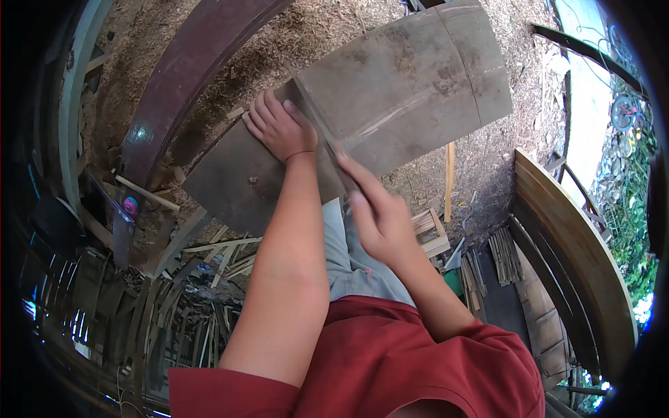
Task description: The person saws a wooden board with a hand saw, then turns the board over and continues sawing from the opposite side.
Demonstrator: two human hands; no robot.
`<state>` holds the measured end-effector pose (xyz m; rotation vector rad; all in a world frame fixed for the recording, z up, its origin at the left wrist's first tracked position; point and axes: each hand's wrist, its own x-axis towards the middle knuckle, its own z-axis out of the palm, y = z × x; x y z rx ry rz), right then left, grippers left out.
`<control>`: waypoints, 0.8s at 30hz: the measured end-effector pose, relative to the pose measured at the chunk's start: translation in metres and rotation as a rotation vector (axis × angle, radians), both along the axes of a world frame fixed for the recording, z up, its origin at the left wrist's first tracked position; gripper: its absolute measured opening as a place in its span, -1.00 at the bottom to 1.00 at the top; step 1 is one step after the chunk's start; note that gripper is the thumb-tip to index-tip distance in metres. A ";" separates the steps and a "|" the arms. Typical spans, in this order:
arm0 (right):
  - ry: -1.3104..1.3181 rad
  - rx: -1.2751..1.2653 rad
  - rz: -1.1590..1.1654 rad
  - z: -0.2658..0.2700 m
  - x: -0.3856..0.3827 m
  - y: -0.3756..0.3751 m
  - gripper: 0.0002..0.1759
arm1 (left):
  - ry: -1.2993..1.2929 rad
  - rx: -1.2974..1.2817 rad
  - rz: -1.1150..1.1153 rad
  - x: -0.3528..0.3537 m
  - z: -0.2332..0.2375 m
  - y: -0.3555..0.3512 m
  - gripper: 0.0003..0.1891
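A wide, grey-brown wooden board (pixel 411 83) lies across in front of me, with a thin dark line across its right part. My left hand (pixel 282 129) rests on the board's left part, its fingers stretched over the far edge and nothing in its grasp. Just right of it, my right hand (pixel 380 216) is closed around the near end of a handsaw (pixel 317 118), its index finger laid along the tool. The narrow blade is seen nearly edge-on, running away from me across the board. The handle is mostly hidden by my fingers.
A curved, dark red beam (pixel 174 83) stands at the left. Wood shavings (pixel 300 31) cover the ground beyond the board. A curved wooden plank (pixel 585 244) rises at the right, near stacked slats (pixel 505 254). Scrap strips (pixel 223 254) lie at the near left.
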<state>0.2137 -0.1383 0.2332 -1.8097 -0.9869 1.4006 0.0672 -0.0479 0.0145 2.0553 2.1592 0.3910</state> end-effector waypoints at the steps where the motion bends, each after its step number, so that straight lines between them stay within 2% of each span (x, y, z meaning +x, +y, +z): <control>1: 0.003 -0.030 -0.007 -0.013 -0.007 0.017 -0.38 | 0.008 -0.001 0.000 -0.003 -0.005 -0.001 -0.52; 4: -0.034 -0.070 0.013 -0.046 -0.019 0.039 -0.38 | 0.029 0.018 0.008 -0.005 -0.009 -0.003 -0.52; 8: 0.046 -0.128 0.003 0.006 0.003 -0.010 -0.39 | 0.015 0.022 -0.001 -0.001 0.001 -0.002 -0.53; 10: -0.018 0.161 -0.030 0.010 0.011 -0.030 -0.40 | -0.002 0.036 -0.001 0.001 0.003 -0.001 -0.53; 13: -0.054 0.204 -0.037 -0.016 0.002 -0.012 -0.40 | -0.011 0.037 0.002 0.000 0.002 -0.002 -0.53; 14: 0.017 -0.041 -0.022 -0.016 -0.004 0.009 -0.41 | -0.001 0.026 0.003 -0.001 0.000 -0.001 -0.52; 17: -0.047 -0.055 0.045 -0.052 -0.027 0.048 -0.43 | 0.036 -0.019 0.017 -0.006 -0.009 -0.001 -0.52; 21: -0.006 -0.076 -0.026 -0.018 -0.004 0.009 -0.41 | 0.006 0.036 0.020 0.002 0.003 -0.002 -0.52; 23: -0.054 0.135 -0.001 0.005 0.008 -0.021 -0.43 | 0.004 0.027 0.019 0.001 0.006 -0.001 -0.53; 24: -0.051 0.136 0.000 0.005 0.008 -0.024 -0.43 | 0.007 0.029 0.021 0.000 0.006 0.000 -0.53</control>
